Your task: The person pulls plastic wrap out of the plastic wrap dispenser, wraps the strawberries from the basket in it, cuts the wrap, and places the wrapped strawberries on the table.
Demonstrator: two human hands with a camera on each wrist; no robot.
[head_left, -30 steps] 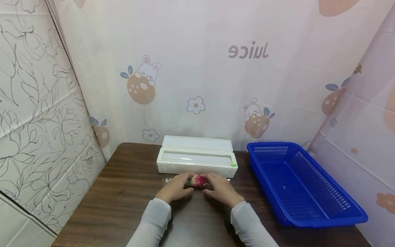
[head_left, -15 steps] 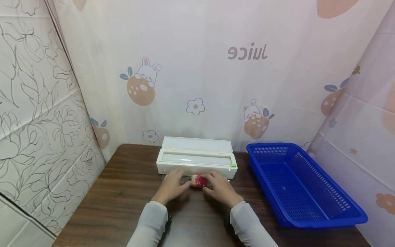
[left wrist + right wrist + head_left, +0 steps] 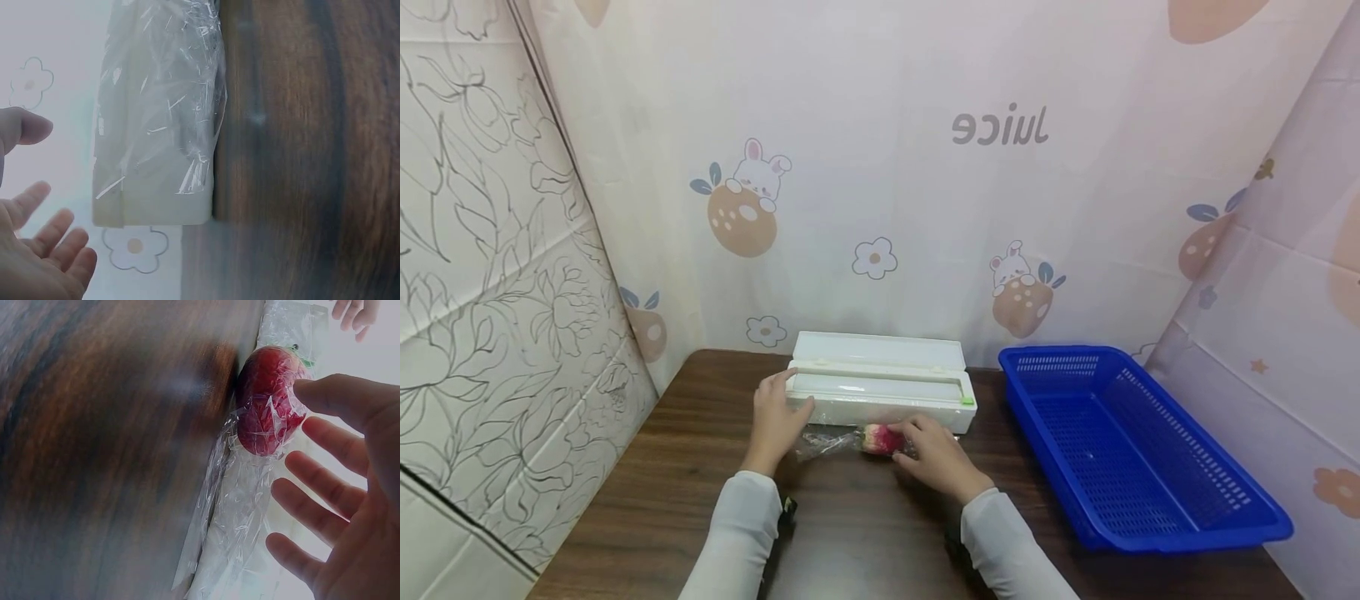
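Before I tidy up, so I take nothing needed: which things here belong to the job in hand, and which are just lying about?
Belonging, it seems: wrapped red fruit, clear film, white open-lidded box.

Untouched, apparently just lying about: blue basket.

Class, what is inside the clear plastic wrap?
A reddish fruit, seen through the clear plastic wrap. In the head view, the right hand covers one end; the fruit's underside is hidden.
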